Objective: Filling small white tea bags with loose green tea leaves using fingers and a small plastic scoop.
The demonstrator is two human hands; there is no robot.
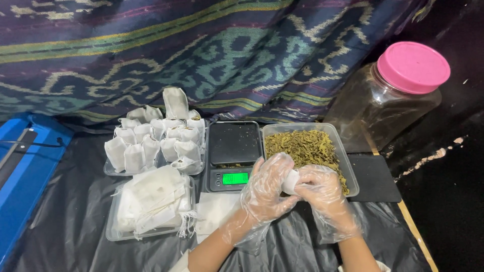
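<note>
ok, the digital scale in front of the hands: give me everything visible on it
The digital scale is a small black rectangular unit with a dark, square weighing platform that looks smooth and slightly glossy. Nothing sits on the platform. Below it, a front panel carries a lit green display; it is switched on. It lies flat on the black sheet, between the tray of filled white bags and the clear tub of dried leaves, close against both. The gloved left hand partly overlaps its front right corner.
</note>
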